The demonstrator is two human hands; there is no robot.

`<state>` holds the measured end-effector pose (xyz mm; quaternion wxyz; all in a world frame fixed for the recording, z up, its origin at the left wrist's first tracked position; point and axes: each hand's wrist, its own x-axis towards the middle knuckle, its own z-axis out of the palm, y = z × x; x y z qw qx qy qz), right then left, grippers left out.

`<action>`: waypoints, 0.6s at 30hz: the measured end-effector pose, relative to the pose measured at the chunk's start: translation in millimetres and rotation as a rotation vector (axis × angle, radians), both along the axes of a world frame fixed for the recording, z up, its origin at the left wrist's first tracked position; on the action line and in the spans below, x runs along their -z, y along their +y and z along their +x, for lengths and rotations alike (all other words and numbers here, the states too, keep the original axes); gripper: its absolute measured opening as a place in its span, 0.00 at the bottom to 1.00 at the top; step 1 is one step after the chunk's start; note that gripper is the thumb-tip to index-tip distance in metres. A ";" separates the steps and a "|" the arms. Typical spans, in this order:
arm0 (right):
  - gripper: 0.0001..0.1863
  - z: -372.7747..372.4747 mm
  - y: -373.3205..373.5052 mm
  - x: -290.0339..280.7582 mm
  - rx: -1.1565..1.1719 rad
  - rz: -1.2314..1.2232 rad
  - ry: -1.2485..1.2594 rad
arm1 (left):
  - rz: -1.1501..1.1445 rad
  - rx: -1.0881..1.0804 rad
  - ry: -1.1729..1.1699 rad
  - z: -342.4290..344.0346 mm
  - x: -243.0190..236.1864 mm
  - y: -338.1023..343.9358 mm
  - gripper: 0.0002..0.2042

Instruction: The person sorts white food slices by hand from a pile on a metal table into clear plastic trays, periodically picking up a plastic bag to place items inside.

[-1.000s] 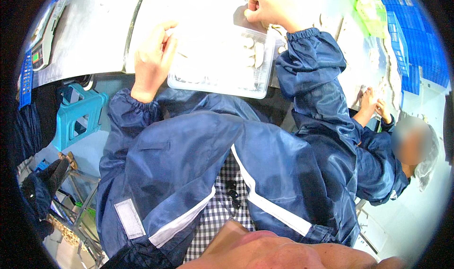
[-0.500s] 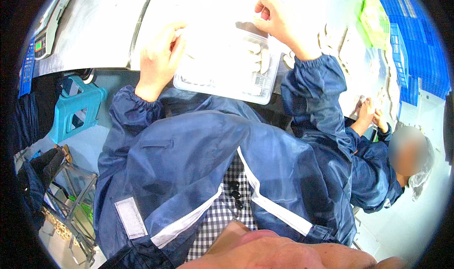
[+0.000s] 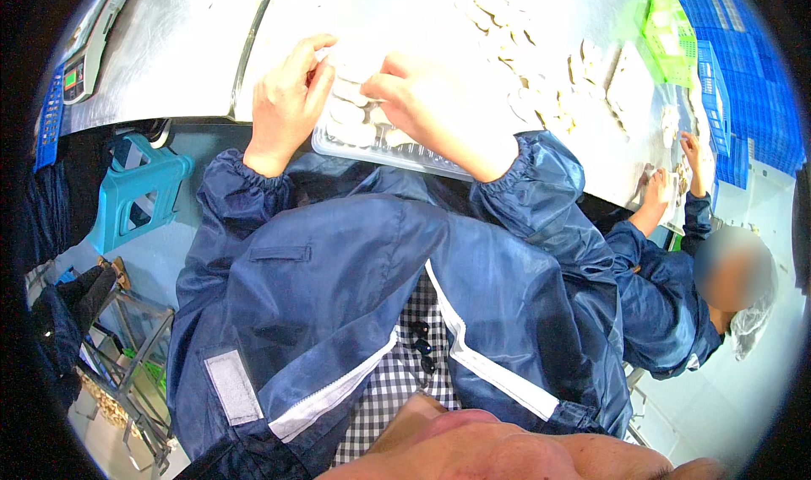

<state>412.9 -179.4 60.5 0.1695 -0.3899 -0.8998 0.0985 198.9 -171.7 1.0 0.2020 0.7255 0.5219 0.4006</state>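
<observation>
A clear plastic tray [image 3: 384, 146] holding several pale dumpling-like pieces lies at the near edge of a steel table [image 3: 186, 49]. My left hand [image 3: 287, 100] rests on the tray's left end, fingers curled over the pieces. My right hand [image 3: 422, 100] sits over the tray's middle, fingertips pinched on a pale piece [image 3: 359, 79]. Both arms wear dark blue sleeves with elastic cuffs. Much of the tray is hidden beneath my hands.
Several more pale pieces [image 3: 541, 83] lie scattered across the table to the right. A green basket [image 3: 667, 24] and blue crates [image 3: 735, 66] stand far right. A co-worker's hands [image 3: 667, 184] work at the right. A weighing scale [image 3: 84, 54] sits left; a teal stool [image 3: 139, 197] stands below it.
My right hand has come in from the tray's far right corner to its middle. My left hand stayed on the left end. The view shifted, bringing the tray lower.
</observation>
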 end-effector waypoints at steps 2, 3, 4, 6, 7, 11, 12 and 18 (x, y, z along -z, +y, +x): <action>0.08 4.5 -3.8 -6.6 0.037 -0.034 0.144 | 0.029 0.010 -0.018 3.0 0.5 1.3 0.11; 0.08 5.7 -2.8 -7.2 0.037 -0.036 0.147 | 0.027 0.010 -0.016 2.1 0.3 0.6 0.11; 0.07 7.3 -0.9 -7.2 0.059 -0.074 0.119 | 0.022 0.005 -0.002 1.0 -0.2 0.1 0.11; 0.06 8.5 0.8 -7.2 0.086 -0.107 0.089 | 0.021 0.005 0.010 0.8 -1.0 0.0 0.11; 0.06 7.7 0.9 -6.3 0.065 -0.108 0.065 | 0.019 0.006 0.000 0.6 -0.4 -0.3 0.11; 0.07 7.3 1.2 -8.4 0.050 -0.107 -0.033 | -0.014 0.009 -0.022 1.8 -2.5 -0.4 0.12; 0.07 8.9 3.6 -7.9 0.050 -0.106 -0.034 | -0.013 0.009 -0.022 1.6 -2.9 -0.6 0.12; 0.10 60.3 75.7 5.0 0.188 -0.078 0.158 | -0.005 0.008 -0.025 4.3 -4.7 0.3 0.12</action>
